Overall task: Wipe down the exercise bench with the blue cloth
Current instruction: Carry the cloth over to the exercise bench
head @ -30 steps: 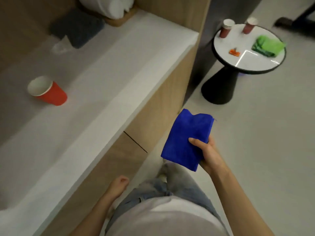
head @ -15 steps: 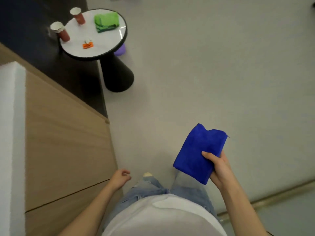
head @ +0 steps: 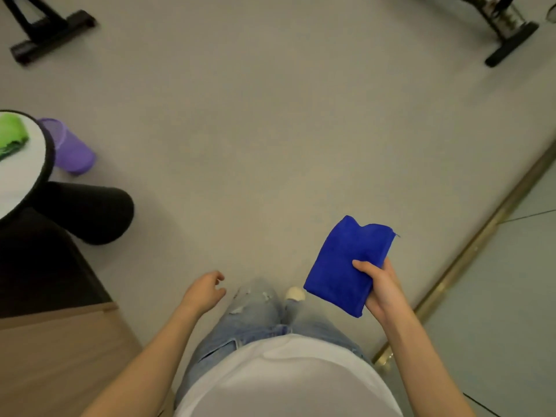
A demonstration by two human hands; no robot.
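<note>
pale grey floor [head: 270, 130] fills most of the view. at 11 o'clock sits a black frame foot [head: 45, 28]. at 9 o'clock the rim of a small round bench [head: 49, 152] shows, with a green cloth [head: 10, 135] on top and a purple container [head: 70, 149] on the floor just beside it. at 7 o'clock the left hand [head: 204, 291] hangs with fingers loosely curled, holding nothing. at 4 o'clock the folded blue cloth [head: 346, 266] is gripped by the right hand [head: 382, 287] — thumb on top, fingers mostly hidden beneath. a brass floor strip [head: 451, 266] runs past at 3 o'clock. the exercise bench is not plainly in view — the cloth is in hand, but by my reading no wiping has begun. no writing can be read.
</note>
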